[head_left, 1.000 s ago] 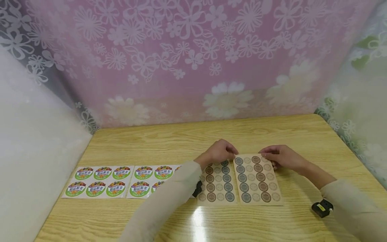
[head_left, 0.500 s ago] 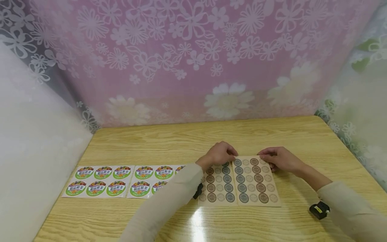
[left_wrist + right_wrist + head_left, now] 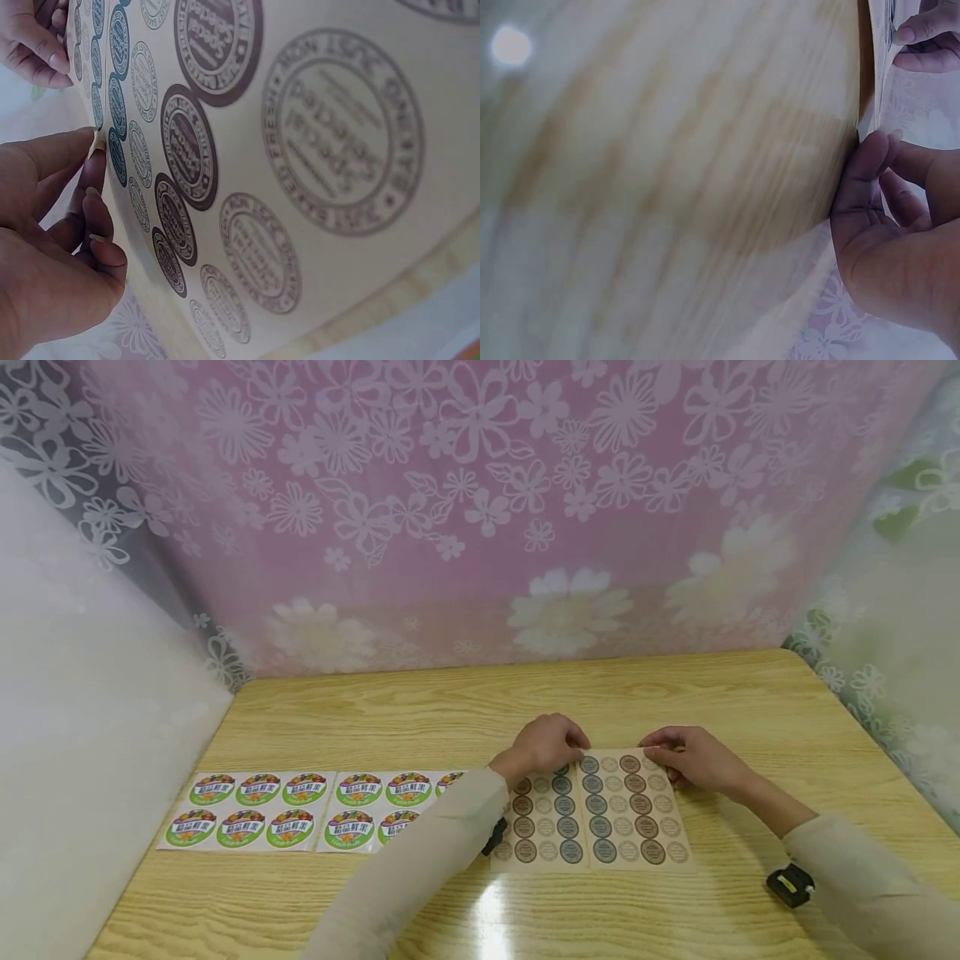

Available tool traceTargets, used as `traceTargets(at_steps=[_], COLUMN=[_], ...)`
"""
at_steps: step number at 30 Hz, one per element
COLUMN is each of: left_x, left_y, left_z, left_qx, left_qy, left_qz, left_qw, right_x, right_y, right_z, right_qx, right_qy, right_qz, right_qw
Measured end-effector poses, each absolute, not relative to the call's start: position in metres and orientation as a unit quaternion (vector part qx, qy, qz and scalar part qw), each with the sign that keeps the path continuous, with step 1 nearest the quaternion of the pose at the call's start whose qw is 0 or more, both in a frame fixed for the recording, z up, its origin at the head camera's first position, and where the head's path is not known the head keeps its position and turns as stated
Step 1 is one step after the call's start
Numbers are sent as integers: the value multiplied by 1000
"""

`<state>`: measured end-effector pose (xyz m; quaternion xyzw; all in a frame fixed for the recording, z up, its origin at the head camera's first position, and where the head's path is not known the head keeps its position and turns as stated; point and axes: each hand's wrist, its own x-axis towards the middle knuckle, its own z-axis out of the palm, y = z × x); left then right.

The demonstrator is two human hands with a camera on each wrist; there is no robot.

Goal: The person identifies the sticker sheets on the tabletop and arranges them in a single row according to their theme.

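Observation:
Two beige sheets of round stickers lie side by side on the table: a left sticker sheet (image 3: pixel 547 828) and a right sticker sheet (image 3: pixel 628 814). My left hand (image 3: pixel 549 743) covers the top of the left sheet. Its thumb and index finger pinch paper at the top where the sheets meet, and the left wrist view shows this left hand (image 3: pixel 64 225) close up. At the right sheet's top right corner, my right hand (image 3: pixel 693 758) pinches the edge between thumb and fingers. In the right wrist view that right hand (image 3: pixel 900 217) holds the edge close over the table.
To the left lie two white sheets of colourful fruit stickers, an outer sheet (image 3: pixel 238 811) and an inner sheet (image 3: pixel 367 803), the latter partly hidden by my left sleeve (image 3: pixel 420 852). A pink floral curtain (image 3: pixel 465 527) hangs behind the wooden table (image 3: pixel 360 710).
The right sticker sheet has shifted slightly left, narrowing the gap to the left sheet. My right hand has moved left with it, while the left hand stays nearly in place.

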<state>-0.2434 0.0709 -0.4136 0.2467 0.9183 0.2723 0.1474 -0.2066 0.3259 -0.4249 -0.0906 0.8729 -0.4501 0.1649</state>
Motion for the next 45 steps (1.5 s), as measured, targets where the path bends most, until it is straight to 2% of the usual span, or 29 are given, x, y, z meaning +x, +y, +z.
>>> traceTargets(at_steps=[10, 21, 29, 40, 45], left_x=[-244, -243, -242, -223, -214], left_y=[70, 59, 10, -69, -93], left_z=[-415, -410, -403, -411, -418], left_qx=[257, 259, 249, 218, 211], left_qy=[926, 953, 958, 961, 964], left_qz=[246, 149, 142, 163, 142], left_qw=[127, 60, 21, -53, -78], right_x=[-206, -210, -209, -207, -202], right_y=[321, 319, 324, 329, 329], right_z=[-426, -428, -422, -420, -422], right_qx=[-95, -108, -106, -164, -164], right_qy=[889, 916, 935, 942, 953], right_qz=[-428, -379, -338, -288, -246], right_qw=[134, 78, 30, -57, -62])
